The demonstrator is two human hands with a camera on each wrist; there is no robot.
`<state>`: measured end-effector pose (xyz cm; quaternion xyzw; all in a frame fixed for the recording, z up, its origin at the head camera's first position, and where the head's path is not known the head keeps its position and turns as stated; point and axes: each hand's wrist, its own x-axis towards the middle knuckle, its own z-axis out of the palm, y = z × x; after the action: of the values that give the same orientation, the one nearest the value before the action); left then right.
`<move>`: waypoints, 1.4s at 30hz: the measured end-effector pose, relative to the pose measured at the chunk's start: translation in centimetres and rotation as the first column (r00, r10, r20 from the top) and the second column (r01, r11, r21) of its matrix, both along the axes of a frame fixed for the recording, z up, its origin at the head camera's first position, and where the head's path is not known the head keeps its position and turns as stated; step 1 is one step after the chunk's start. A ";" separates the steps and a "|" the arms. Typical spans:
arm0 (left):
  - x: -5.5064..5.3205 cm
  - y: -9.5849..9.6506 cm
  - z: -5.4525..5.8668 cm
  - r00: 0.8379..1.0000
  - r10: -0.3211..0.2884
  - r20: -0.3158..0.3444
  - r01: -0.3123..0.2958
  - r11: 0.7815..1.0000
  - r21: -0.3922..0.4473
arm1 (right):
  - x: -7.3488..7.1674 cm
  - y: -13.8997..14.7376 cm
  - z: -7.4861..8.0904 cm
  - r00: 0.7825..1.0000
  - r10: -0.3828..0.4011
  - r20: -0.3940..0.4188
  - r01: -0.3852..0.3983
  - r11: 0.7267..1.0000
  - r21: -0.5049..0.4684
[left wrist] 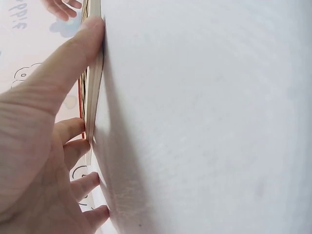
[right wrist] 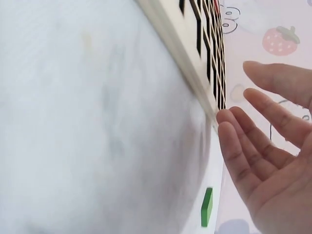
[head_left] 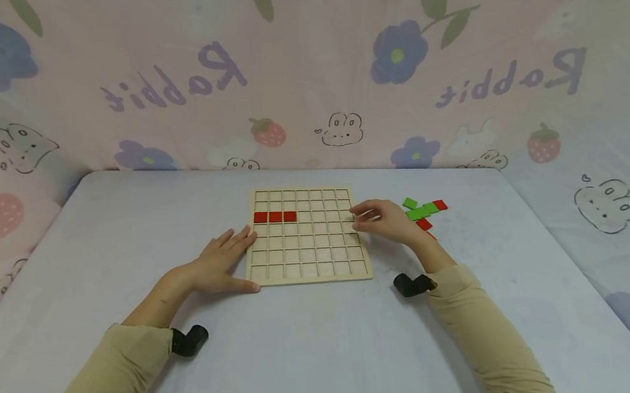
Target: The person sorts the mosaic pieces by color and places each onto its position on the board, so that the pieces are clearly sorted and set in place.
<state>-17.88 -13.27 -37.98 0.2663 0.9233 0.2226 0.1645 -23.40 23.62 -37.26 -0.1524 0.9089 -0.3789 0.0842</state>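
Note:
A square wooden grid board [head_left: 311, 281] lies on the table, and three red square tiles [head_left: 275, 217] fill neighbouring cells in a row at its upper left. My left hand [head_left: 219, 264] rests at the board's left side, fingers spread, with the thumb against the front left corner. In the left wrist view the thumb [left wrist: 73, 61] touches the board's edge. At the right edge of the board is my right hand [head_left: 383, 220], its fingers loosely bent and apart. The right wrist view shows nothing between its thumb and fingers [right wrist: 239, 151].
Right of my right hand lies a loose group of green tiles [head_left: 422, 212] and red tiles [head_left: 439, 205], partly hidden by the hand and wrist. A white cloth [head_left: 308, 351] covers the table. Behind it hangs a patterned curtain [head_left: 291, 83].

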 end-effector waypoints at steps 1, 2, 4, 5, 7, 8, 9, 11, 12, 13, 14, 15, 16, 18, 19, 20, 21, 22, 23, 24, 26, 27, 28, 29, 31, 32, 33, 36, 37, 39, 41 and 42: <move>0.0 0.0 0.0 1.000 0.001 0.002 -0.001 1.000 -0.001 | 0.1 0.2 0.0 1.000 -0.005 0.003 0.005 1.000 -0.003; 0.0 0.0 0.0 1.000 0.002 0.003 -0.002 1.000 -0.002 | 0.1 0.3 0.0 1.000 -0.012 0.007 0.012 1.000 -0.005; 0.0 0.0 0.1 1.000 -0.001 0.003 0.001 1.000 0.002 | 0.3 0.7 0.0 1.000 -0.023 0.012 0.023 1.000 -0.006; 0.1 0.0 0.1 1.000 -0.001 0.003 0.001 1.000 0.000 | 0.3 0.8 0.0 0.999 -0.030 0.018 0.030 1.000 -0.008; 0.1 0.0 0.2 1.000 0.001 0.006 -0.001 1.000 -0.004 | 0.5 1.0 0.0 0.999 -0.039 0.031 0.039 0.999 -0.011; 0.1 0.0 0.2 1.000 0.001 0.004 0.000 1.000 -0.005 | 0.5 1.1 -0.1 0.998 -0.045 0.038 0.045 0.999 -0.013; 0.2 0.0 0.3 1.000 0.001 0.004 -0.001 1.000 -0.007 | 0.6 1.2 -0.1 0.998 -0.048 0.046 0.048 0.999 -0.015; 0.2 -0.1 0.2 1.000 0.003 0.003 -0.003 1.000 -0.010 | 0.7 1.3 -0.1 0.997 -0.058 0.056 0.059 0.998 -0.016; 0.2 -0.1 0.2 1.000 0.001 0.000 -0.001 1.000 -0.009 | 0.7 1.4 -0.1 0.997 -0.060 0.056 0.061 0.998 -0.015; 0.2 -0.1 0.2 1.000 0.000 -0.001 0.000 1.000 -0.008 | 0.8 1.5 -0.1 0.997 -0.063 0.055 0.063 0.998 -0.011; 0.1 -0.1 0.2 1.000 -0.001 -0.002 0.001 1.000 -0.004 | 0.8 1.6 -0.1 0.996 -0.068 0.054 0.069 0.998 -0.010; 0.2 -0.1 0.2 1.000 -0.001 0.000 0.001 1.000 -0.002 | 0.9 1.8 -0.1 0.996 -0.070 0.049 0.070 0.998 -0.006; 0.1 -0.1 0.2 1.000 -0.002 0.000 0.002 1.000 0.001 | 0.9 1.9 -0.1 0.996 -0.072 0.046 0.072 0.997 -0.005; 0.1 -0.2 0.2 1.000 -0.002 -0.002 0.002 1.000 0.001 | 1.0 2.1 0.0 0.996 -0.073 0.046 0.074 0.997 -0.011; 0.1 -0.2 0.1 1.000 0.000 0.000 0.000 1.000 0.000 | 1.0 2.2 0.0 0.996 -0.075 0.046 0.076 0.997 -0.014; 0.1 -0.2 0.2 1.000 -0.003 -0.005 0.003 1.000 0.000 | 1.0 2.3 0.1 0.996 -0.076 0.047 0.077 0.997 -0.016; 0.1 -0.2 0.2 1.000 -0.003 -0.007 0.003 1.000 -0.002 | 1.1 2.4 0.1 0.996 -0.078 0.047 0.079 0.997 -0.017; 0.1 -0.2 0.2 1.000 -0.004 -0.009 0.004 1.000 -0.003 | 1.1 2.5 0.1 0.996 -0.078 0.049 0.079 0.997 -0.022; 0.1 -0.2 0.2 1.000 -0.003 -0.010 0.003 1.000 -0.004 | 1.1 2.6 0.1 0.996 -0.078 0.050 0.079 0.997 -0.024; 0.0 -0.1 0.2 1.000 -0.004 -0.011 0.004 1.000 -0.002 | 1.2 2.8 0.1 0.996 -0.078 0.049 0.080 0.997 -0.024; 0.0 -0.1 0.2 1.000 -0.005 -0.008 0.005 1.000 0.001 | 1.2 3.3 0.0 0.996 -0.077 0.045 0.079 0.997 -0.022; 0.0 0.0 0.2 1.000 -0.005 -0.004 0.005 1.000 0.001 | 1.2 3.5 0.0 0.996 -0.077 0.038 0.078 0.997 -0.023; 0.0 0.0 0.2 1.000 -0.007 -0.005 0.007 1.000 0.002 | 1.2 3.7 -0.1 0.996 -0.076 0.034 0.077 0.997 -0.026; 0.0 0.1 0.1 1.000 -0.009 -0.004 0.009 1.000 0.004 | 1.2 4.0 -0.1 0.997 -0.075 0.029 0.076 0.997 -0.027; 0.0 0.1 0.1 1.000 -0.011 -0.002 0.011 1.000 0.001 | 1.2 4.4 -0.2 0.998 -0.068 0.013 0.068 0.997 -0.024; 0.0 0.1 0.0 1.000 -0.013 -0.005 0.013 1.000 0.000 | 1.2 4.5 -0.2 0.998 -0.066 0.008 0.066 0.997 -0.026; 0.0 0.1 0.0 1.000 -0.011 -0.003 0.011 1.000 -0.001 | 1.2 4.6 -0.2 0.998 -0.062 0.004 0.062 0.998 -0.029; 0.0 0.1 0.1 1.000 -0.004 0.003 0.004 1.000 0.001 | 1.4 4.9 -0.1 0.998 -0.064 0.009 0.065 0.997 -0.033; 0.1 0.1 0.1 1.000 -0.004 0.005 0.004 1.000 0.003 | 1.4 4.9 -0.1 0.998 -0.067 0.011 0.067 0.997 -0.036; 0.1 0.0 0.2 1.000 0.000 0.009 0.000 1.000 0.006 | 1.6 5.0 0.1 0.997 -0.075 0.019 0.075 0.996 -0.042; 0.1 0.0 0.3 1.000 0.001 0.009 -0.001 1.000 0.007 | 1.7 5.1 0.1 0.997 -0.080 0.018 0.081 0.996 -0.036; 0.2 0.0 0.3 1.000 0.001 0.009 -0.001 1.000 0.007 | 1.7 5.2 0.1 0.997 -0.081 0.014 0.082 0.996 -0.031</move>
<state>-17.71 -13.25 -37.70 0.2655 0.9218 0.2271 0.1677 -21.67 28.81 -37.14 -0.1141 0.9076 -0.3975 0.0722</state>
